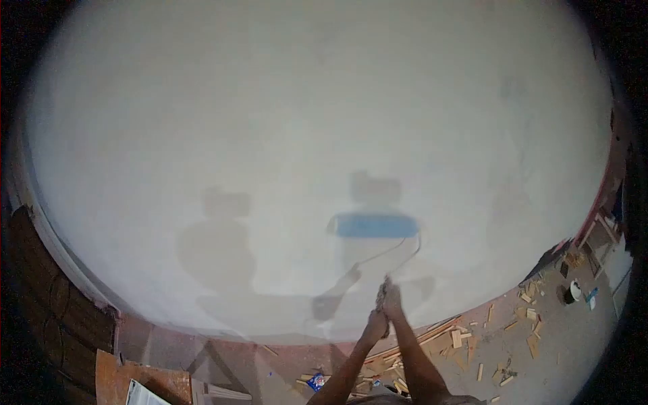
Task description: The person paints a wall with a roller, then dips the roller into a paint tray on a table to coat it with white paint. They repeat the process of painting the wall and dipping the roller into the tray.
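A paint roller with a blue sleeve (pixel 376 226) lies level against the pale wall (pixel 290 135), a little right of the view's middle. Its thin wire frame bends down on the right to a handle. Both hands are closed around that handle, one above the other. My right hand (pixel 392 298) grips the upper part, and my left hand (pixel 377 325) holds it just below and to the left. The handle itself is mostly hidden by the fingers. Shadows of a body and of the roller fall on the wall.
Wood scraps (pixel 531 316) litter the floor at the lower right, near a white bucket (pixel 574 291). A brown board (pixel 104 378) stands at the lower left, below a dark carved door (pixel 57 304). A blue packet (pixel 316 382) lies near the left forearm.
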